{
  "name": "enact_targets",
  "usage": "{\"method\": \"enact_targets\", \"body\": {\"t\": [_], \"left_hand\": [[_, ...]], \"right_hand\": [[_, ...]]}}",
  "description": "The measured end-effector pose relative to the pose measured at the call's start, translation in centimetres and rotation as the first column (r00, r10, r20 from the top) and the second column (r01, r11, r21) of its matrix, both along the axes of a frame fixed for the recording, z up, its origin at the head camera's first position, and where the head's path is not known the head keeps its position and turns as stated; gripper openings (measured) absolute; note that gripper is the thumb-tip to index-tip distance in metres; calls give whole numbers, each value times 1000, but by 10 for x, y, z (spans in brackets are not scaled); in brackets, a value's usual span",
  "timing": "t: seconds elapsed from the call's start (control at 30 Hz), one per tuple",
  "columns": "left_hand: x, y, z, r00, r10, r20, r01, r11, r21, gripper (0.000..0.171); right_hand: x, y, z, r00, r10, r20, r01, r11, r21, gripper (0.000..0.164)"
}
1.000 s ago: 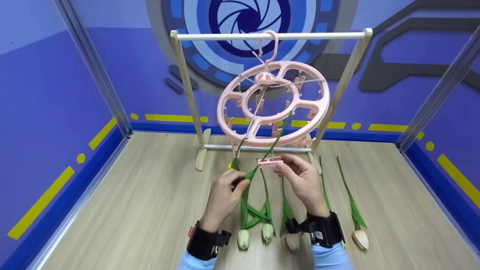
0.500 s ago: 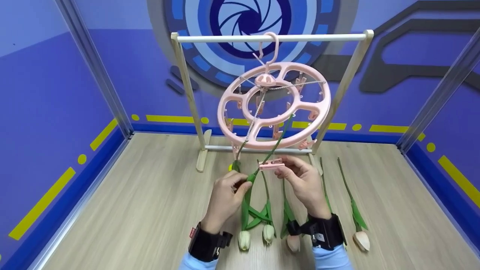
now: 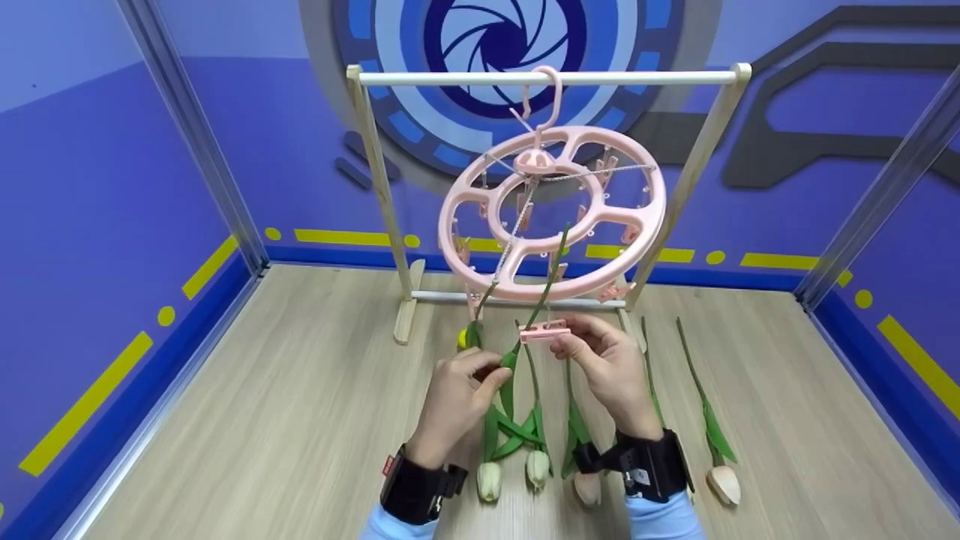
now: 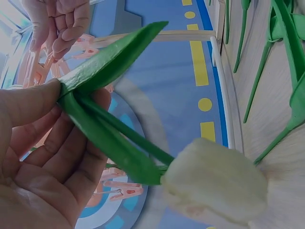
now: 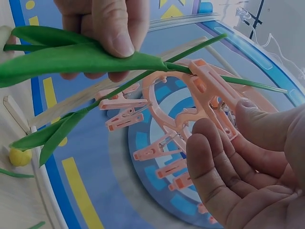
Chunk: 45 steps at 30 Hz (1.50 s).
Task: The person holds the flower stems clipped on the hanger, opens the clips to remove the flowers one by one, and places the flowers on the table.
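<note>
My left hand (image 3: 461, 397) pinches an artificial tulip where its green leaves (image 5: 95, 59) meet the stem. The white bloom (image 4: 214, 181) points down towards the table in the left wrist view. Between right thumb and fingers, my right hand (image 3: 604, 367) holds a pink clothespin (image 3: 545, 331) by its handle end. The clothespin hangs from a round pink drying hanger (image 3: 592, 283). The tulip's stem (image 3: 553, 274) crosses at the clothespin's jaw end; whether the jaws grip it I cannot tell. Both hands are apart, left hand below and to the left.
A wooden rack (image 3: 370, 150) with a white bar (image 3: 450, 78) carries the hanger. A yellow tulip (image 5: 21, 156) hangs at the hanger's left front. More tulips lie on the table, including white ones (image 3: 537, 469) and a pale pink one (image 3: 723, 484). Other clothespins (image 5: 125, 119) dangle nearby.
The held tulip's stem has swung to the left at its upper end and stands more upright. My left hand has shifted slightly right and down. The right hand keeps its hold on the clothespin.
</note>
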<state>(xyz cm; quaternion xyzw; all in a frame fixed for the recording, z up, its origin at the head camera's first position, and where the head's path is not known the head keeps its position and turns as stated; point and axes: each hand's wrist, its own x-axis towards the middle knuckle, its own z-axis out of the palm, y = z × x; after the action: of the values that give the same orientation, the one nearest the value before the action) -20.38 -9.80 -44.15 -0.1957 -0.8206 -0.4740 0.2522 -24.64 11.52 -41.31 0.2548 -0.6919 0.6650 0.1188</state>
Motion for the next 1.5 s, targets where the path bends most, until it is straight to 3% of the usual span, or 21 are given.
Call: {"method": "enact_targets", "body": {"t": [0.63,1.5], "left_hand": [[-2,1,0,999,-36,22,35,999,20,11],[-1,-2,-1,999,-18,26,18,1000,2,11]], "right_hand": [[-3,0,2,996,-45,73,44,999,24,19],[-5,2,0,996,-81,49,78,995,61,17]]}}
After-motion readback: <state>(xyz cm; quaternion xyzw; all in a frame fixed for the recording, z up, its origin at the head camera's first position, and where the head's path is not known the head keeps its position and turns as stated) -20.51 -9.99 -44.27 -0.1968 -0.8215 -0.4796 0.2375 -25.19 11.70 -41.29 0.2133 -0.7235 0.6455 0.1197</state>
